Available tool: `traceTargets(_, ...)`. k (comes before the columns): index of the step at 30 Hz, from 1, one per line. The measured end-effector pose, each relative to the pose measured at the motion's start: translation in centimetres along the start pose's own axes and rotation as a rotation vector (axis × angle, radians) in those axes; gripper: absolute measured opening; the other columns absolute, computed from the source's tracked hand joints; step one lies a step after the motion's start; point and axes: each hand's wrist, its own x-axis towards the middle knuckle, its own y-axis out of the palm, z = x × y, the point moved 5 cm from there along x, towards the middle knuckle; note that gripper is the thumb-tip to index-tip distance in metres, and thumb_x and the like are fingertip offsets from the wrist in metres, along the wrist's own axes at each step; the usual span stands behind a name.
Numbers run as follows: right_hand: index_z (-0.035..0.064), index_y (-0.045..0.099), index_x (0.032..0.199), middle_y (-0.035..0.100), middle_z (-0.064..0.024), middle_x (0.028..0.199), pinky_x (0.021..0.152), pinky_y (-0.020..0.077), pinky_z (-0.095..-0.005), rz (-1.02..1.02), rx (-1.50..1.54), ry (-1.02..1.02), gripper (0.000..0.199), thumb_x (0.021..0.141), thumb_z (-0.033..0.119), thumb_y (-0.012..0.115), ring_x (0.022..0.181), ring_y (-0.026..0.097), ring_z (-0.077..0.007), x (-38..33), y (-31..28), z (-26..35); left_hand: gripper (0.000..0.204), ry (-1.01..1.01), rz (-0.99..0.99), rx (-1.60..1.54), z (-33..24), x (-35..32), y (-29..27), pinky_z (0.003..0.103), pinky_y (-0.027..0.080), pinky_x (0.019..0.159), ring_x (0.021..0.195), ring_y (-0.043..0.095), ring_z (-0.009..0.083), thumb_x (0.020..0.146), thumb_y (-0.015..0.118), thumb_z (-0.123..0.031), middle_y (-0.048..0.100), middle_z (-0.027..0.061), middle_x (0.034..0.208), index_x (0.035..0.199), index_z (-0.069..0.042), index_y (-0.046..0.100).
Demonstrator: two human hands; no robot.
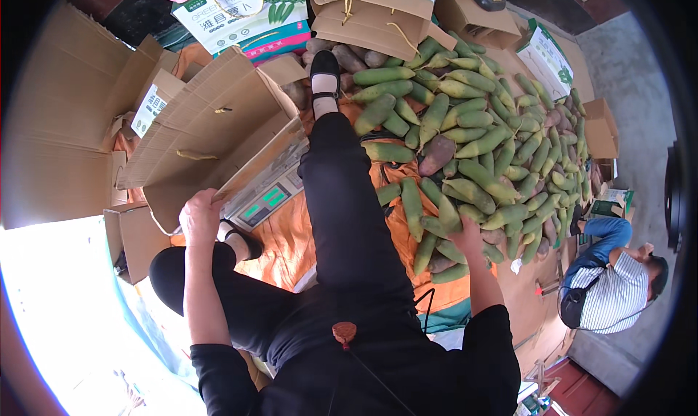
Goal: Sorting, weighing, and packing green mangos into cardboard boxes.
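My left hand (198, 216) is closed on the near edge of an open cardboard box (251, 136), whose flaps stand up. The box rests at a digital scale (265, 200) with lit green displays. On the right, my right hand (469, 238) has its fingers around the lower end of a green radish (448, 214) at the near side of a large heap. Its fingertips are partly hidden by the radish. Around it lie many more green radishes (476, 141) and a few reddish-purple roots (438, 156).
An orange sheet (287, 234) lies beneath the heap. Printed cartons (243, 12) and a brown carton (371, 27) stand at the far side. A large cardboard panel (58, 118) rises at left. Another person (607, 292) sits at far right. My foot (325, 74) reaches between box and heap.
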Motion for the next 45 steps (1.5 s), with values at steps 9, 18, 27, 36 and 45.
traceTargets(9, 0.0103, 0.060, 0.115, 0.061, -0.0099, 0.109, 0.091, 0.0452, -0.0393, -0.404, 0.371, -0.685, 0.059, 0.060, 0.015, 0.082, 0.105, 0.054, -0.0344, 0.5, -21.4, 27.6, 0.018, 0.057, -0.007, 0.058, 0.8, -2.0, 0.0, 0.042, 0.051, 0.075, 0.086, 0.064, 0.0337, 0.078, 0.068, -0.012, 0.066, 0.0151, 0.089, 0.096, -0.008, 0.067)
traceTargets(18, 0.0164, 0.062, 0.112, 0.063, -0.0051, 0.105, 0.089, 0.0450, -0.0417, -0.332, 0.399, -1.223, 0.054, 0.063, 0.024, 0.083, 0.106, 0.056, -0.0266, -6.9, -20.1, 54.6, 0.015, -0.004, 0.012, 0.066, 0.7, -1.9, -0.1, 0.044, 0.051, 0.070, 0.081, 0.065, 0.0362, 0.081, 0.066, -0.016, 0.067, 0.0173, 0.082, 0.093, -0.009, 0.067)
traceTargets(27, 0.0136, 0.071, 0.100, 0.066, -0.0032, 0.106, 0.076, 0.0469, -0.0548, 0.033, -0.238, -0.953, 0.020, 0.081, 0.019, 0.066, 0.108, 0.057, -0.0264, -1.0, -1.8, 60.9, 0.020, -0.009, 0.050, 0.105, -0.2, -1.6, 0.2, 0.045, 0.051, 0.073, 0.083, 0.065, 0.0377, 0.081, 0.066, -0.017, 0.067, 0.0187, 0.086, 0.099, -0.010, 0.066)
traceTargets(36, 0.0131, 0.067, 0.111, 0.070, -0.0092, 0.098, 0.077, 0.0526, -0.0391, 0.152, 0.320, -1.108, 0.035, 0.079, 0.025, 0.072, 0.092, 0.067, -0.0265, -2.7, -13.1, 55.4, 0.019, 0.013, 0.033, 0.037, 0.0, -1.7, -0.1, 0.045, 0.050, 0.071, 0.082, 0.064, 0.0391, 0.079, 0.066, -0.014, 0.065, 0.0206, 0.084, 0.096, -0.007, 0.067)
traceTargets(45, 0.0005, 0.067, 0.098, 0.067, -0.0054, 0.082, 0.065, 0.0487, -0.0281, -0.200, 1.217, -0.012, 0.027, 0.079, 0.020, 0.073, 0.072, 0.060, -0.0132, 12.6, -8.7, 18.6, 0.017, 0.014, 0.012, 0.036, -0.3, -1.8, -0.5, 0.044, 0.049, 0.071, 0.082, 0.063, 0.0392, 0.079, 0.065, -0.012, 0.065, 0.0194, 0.083, 0.096, -0.007, 0.067)
